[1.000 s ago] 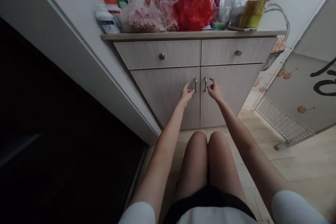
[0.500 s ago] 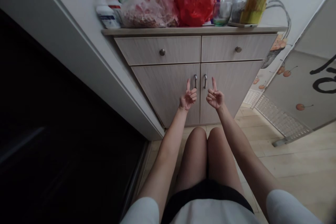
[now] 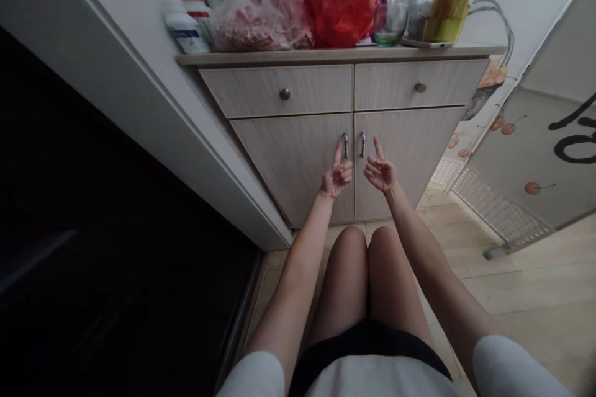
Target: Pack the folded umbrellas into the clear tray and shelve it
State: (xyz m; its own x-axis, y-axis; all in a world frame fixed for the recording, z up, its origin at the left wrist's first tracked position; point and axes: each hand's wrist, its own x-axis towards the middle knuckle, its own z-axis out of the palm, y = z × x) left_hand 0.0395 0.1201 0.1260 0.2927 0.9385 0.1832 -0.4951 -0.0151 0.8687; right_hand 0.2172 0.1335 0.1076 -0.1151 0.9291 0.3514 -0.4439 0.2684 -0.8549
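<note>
My left hand (image 3: 337,178) is raised before the left cabinet door (image 3: 288,158), palm turned up. Its index finger points at the cabinet beside the left metal handle (image 3: 345,145), while the other fingers curl loosely. Nothing is in it. In the same pose, my right hand (image 3: 380,172) is in front of the right cabinet door (image 3: 412,142), empty, with the index finger stretched out near the right handle (image 3: 362,144). Whether either fingertip touches a door or handle cannot be told; neither hand grips one. Both doors are closed.
Above the doors are two closed drawers with round knobs (image 3: 284,94). The cabinet top (image 3: 279,58) carries white bottles (image 3: 186,34), a clear bag (image 3: 261,25), a red bag (image 3: 342,6), a glass (image 3: 390,25) and a yellow packet (image 3: 447,15). A printed panel (image 3: 535,155) stands at right.
My left hand has shifted slightly right and down, toward the left handle. My right hand has barely moved, its index finger leaning a little further left. The view has shifted slightly.
</note>
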